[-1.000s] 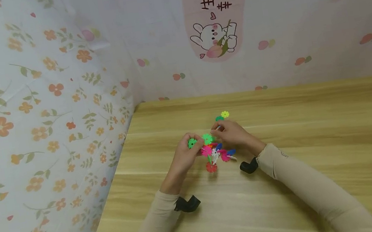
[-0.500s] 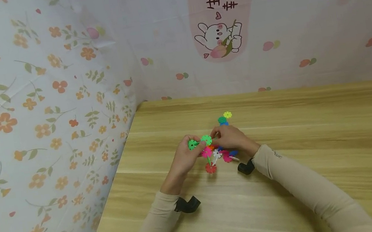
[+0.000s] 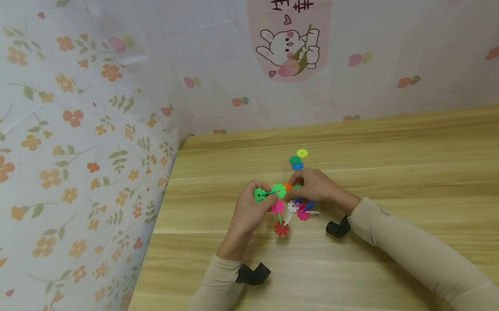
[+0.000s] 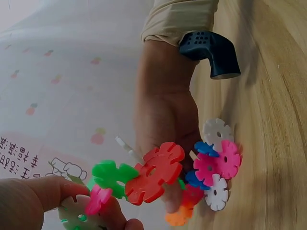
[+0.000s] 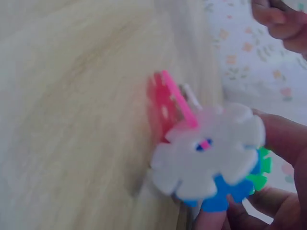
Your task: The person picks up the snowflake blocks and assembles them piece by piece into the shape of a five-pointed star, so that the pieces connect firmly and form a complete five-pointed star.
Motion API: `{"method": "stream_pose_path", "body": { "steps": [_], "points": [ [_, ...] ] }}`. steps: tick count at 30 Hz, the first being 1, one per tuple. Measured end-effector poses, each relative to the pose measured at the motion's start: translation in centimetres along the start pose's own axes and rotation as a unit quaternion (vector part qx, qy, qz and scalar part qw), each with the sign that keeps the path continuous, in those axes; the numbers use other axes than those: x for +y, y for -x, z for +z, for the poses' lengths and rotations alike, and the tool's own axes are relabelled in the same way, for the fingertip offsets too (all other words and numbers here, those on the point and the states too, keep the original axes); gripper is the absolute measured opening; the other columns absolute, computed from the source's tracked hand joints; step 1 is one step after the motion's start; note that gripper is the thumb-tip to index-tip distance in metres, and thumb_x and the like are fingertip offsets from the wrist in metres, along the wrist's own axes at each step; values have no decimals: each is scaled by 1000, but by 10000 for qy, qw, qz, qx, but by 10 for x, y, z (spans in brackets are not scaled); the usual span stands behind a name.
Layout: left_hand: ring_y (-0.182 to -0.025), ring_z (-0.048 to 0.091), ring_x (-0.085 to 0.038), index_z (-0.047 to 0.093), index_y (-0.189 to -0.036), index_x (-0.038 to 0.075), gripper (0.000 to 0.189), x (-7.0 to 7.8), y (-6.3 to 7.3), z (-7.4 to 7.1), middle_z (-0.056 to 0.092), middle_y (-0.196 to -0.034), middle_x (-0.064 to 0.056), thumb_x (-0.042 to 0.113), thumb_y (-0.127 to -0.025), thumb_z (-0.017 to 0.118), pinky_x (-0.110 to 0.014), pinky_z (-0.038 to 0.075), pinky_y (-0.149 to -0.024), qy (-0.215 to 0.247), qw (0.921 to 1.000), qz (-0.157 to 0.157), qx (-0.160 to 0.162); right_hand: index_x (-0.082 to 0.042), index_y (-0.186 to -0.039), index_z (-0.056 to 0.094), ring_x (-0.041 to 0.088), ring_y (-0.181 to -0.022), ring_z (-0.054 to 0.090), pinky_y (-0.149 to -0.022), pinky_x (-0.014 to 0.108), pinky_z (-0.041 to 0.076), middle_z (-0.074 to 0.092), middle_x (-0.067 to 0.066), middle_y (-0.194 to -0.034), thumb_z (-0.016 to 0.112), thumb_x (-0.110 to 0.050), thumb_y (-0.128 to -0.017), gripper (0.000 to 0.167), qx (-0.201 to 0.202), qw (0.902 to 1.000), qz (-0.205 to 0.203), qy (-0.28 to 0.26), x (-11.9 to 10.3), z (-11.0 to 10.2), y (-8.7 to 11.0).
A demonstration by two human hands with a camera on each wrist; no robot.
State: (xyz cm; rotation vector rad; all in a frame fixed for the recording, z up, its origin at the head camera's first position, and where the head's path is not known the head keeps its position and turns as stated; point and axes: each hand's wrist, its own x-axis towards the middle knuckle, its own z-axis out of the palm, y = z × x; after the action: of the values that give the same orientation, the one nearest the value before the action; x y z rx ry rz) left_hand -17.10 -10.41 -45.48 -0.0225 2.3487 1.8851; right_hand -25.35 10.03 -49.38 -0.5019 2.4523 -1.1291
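Observation:
My left hand (image 3: 248,209) pinches a chain of notched plastic building discs, flower-shaped, by its light green disc (image 3: 279,190). A second green disc (image 3: 259,194) lies against its fingers. From there the linked discs run down through a pink disc (image 3: 277,207) to a red disc (image 3: 281,228), then a white disc (image 3: 292,206). My right hand (image 3: 316,185) has its fingers curled at the chain's other side, where a darker green disc (image 3: 297,187) shows beside an orange disc (image 3: 288,187). In the right wrist view, a white disc (image 5: 206,160) and a blue disc (image 5: 216,194) partly hide the right fingertips.
Beyond the right hand, a yellow disc (image 3: 302,153), a teal disc (image 3: 295,160) and a blue disc (image 3: 298,166) lie close together on the wooden table (image 3: 422,169). Patterned cloth (image 3: 209,66) hangs along the table's back and left. Black wrist-worn pieces (image 3: 253,274) stick out below both sleeves.
My right hand moved in toward the chain, then drew slightly right, with orange now showing between the hands. The far blue disc has come into full sight. My left hand keeps its hold.

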Motion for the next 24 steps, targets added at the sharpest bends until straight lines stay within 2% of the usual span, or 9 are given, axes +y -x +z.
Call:
{"method": "stream_pose_path", "body": {
  "steps": [2, 4, 7, 11, 13, 16, 19, 24],
  "points": [
    [-62, 52, -11, 56, -104, 6, 19, 0, 0, 2, 53, -70, 0, 11, -90, 69, -28, 46, -58, -5, 10000, 21, -14, -8, -117, 67, 22, -78, 68, -70, 35, 56, 65, 11, -111, 80, -44, -83, 51, -32, 9975, 147, -686, 3, -3, 3],
    [-62, 51, -12, 57, -103, 6, 19, 0, -1, 4, 53, -70, 0, 11, -89, 69, -28, 46, -58, -31, 10000, 33, 0, -5, -124, 64, 25, -79, 69, -71, 37, 58, 63, 15, -116, 77, -41, -87, 53, -70, 9906, 269, -1340, 6, -7, 7],
    [-60, 51, -12, 57, -103, 6, 19, 1, 0, 6, 52, -68, 0, 12, -89, 70, -26, 46, -57, -43, 10000, 76, 15, -1, -126, 63, 24, -85, 67, -75, 36, 57, 64, 16, -113, 72, -40, -92, 52, -61, 9827, 198, -1838, 11, -12, 11],
    [-54, 45, -10, 58, -103, 7, 18, 3, 1, 9, 46, -62, 2, 12, -90, 69, -23, 41, -52, -48, 9999, 141, -15, 0, -119, 66, 21, -93, 64, -82, 35, 55, 66, 14, -107, 68, -39, -96, 45, -29, 9709, 10, -2396, 14, -15, 17],
    [-52, 43, -10, 58, -102, 7, 18, 3, 1, 11, 43, -61, 3, 11, -90, 69, -22, 39, -51, -27, 9998, 211, -47, -2, -117, 66, 21, -97, 65, -87, 36, 55, 66, 13, -110, 67, -35, -97, 38, -26, 9577, -47, -2878, 14, -16, 21],
    [-53, 42, -10, 58, -102, 5, 16, 3, 1, 13, 43, -62, 1, 9, -90, 69, -22, 39, -51, 13, 9993, 352, -84, -6, -110, 67, 18, -94, 66, -91, 36, 53, 66, 9, -107, 67, -29, -98, 26, -66, 9261, -8, -3773, 9, -16, 30],
    [-54, 41, -9, 59, -101, 5, 16, 4, 0, 16, 46, -67, -1, 9, -89, 70, -22, 39, -50, -129, 9987, 482, -34, -12, -102, 67, 15, -89, 66, -90, 35, 54, 66, 3, -98, 66, -26, -98, 15, -99, 8985, -105, -4387, 3, -17, 39],
    [-51, 37, -8, 61, -100, 9, 16, 7, 0, 20, 48, -75, -3, 12, -88, 71, -24, 34, -49, -509, 9972, 548, 12, -12, -97, 67, 13, -83, 67, -83, 31, 56, 68, 1, -92, 65, -24, -98, 12, 113, 8717, -282, -4890, -9, -19, 50]
  ]
}}
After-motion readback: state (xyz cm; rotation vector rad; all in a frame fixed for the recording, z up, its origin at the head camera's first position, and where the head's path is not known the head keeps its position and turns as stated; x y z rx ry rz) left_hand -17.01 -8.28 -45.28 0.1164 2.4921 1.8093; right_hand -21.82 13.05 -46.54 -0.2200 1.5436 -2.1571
